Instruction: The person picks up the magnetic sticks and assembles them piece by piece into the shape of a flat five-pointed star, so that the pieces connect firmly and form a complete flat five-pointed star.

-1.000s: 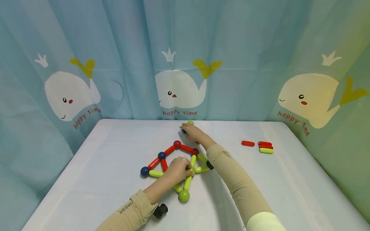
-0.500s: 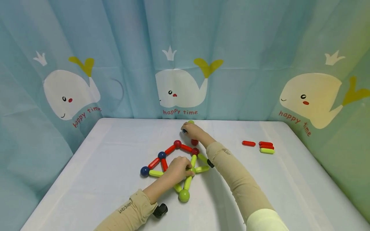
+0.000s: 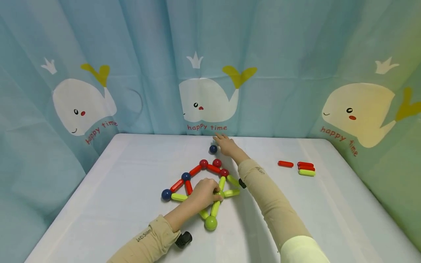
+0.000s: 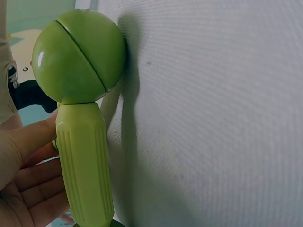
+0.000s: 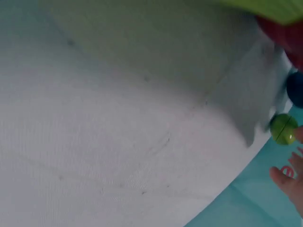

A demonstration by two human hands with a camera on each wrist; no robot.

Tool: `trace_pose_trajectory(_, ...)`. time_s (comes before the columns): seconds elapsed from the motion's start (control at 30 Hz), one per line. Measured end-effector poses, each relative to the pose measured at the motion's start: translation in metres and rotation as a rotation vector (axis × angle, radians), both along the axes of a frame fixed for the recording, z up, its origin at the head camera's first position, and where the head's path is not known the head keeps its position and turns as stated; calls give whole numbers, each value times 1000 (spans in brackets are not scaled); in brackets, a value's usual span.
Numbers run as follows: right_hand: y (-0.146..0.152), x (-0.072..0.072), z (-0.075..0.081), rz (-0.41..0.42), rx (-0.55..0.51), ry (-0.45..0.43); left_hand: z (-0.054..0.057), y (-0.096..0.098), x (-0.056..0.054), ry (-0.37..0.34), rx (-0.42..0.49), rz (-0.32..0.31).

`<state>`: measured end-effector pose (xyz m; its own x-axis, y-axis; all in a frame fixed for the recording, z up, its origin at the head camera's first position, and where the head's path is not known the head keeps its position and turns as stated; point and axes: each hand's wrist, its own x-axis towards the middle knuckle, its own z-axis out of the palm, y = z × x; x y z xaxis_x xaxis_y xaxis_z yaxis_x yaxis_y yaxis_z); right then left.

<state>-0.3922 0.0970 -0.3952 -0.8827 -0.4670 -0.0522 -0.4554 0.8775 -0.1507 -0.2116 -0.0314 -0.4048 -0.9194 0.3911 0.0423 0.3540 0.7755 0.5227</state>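
Note:
In the head view my left hand [image 3: 205, 191] pinches a green ball [image 3: 221, 195] where several yellow-green sticks meet in a flat frame of magnetic sticks and balls. The left wrist view shows the frame's nearest green ball [image 4: 80, 56] and a yellow-green stick [image 4: 85, 161] in front of that hand. My right hand [image 3: 227, 145] reaches to the table's far edge, fingers extended, beside a loose dark blue ball [image 3: 213, 149]. A loose green ball [image 5: 283, 128] appears at its fingers in the right wrist view; contact is unclear. The head view hides that ball.
A loose red ball [image 3: 216, 163] sits by the frame's far red sticks [image 3: 213, 168]. On the right lie a single red stick [image 3: 285, 164] and a small group of red and yellow-green sticks [image 3: 306, 169]. A blue curtain [image 3: 158, 73] hangs behind the table.
My right hand has left the dark blue ball and moved slightly right and back. The red ball, earlier by the right wrist, now sits farther left. The left hand holds its place.

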Motion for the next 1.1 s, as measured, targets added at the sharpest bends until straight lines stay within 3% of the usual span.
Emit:
trace_pose_trajectory(0.27,23,-5,-4,-49,17,-4,-1,3,0,-8,-16,3)
trace_pose_trajectory(0.4,38,3,-8,-25,-24,24,-2,3,2,-18,-6,7)
trace_pose_trajectory(0.6,60,41,6,-19,-230,0,-2,2,1,-29,-17,29)
trace_pose_trajectory(0.73,71,67,14,35,-336,-2,1,0,0,-26,-15,39)
trace_pose_trajectory(0.93,86,103,14,86,-347,-47,1,0,2,-15,-15,23)
trace_pose_trajectory(1.1,95,123,13,103,-317,-88,-2,1,4,-19,-8,22)
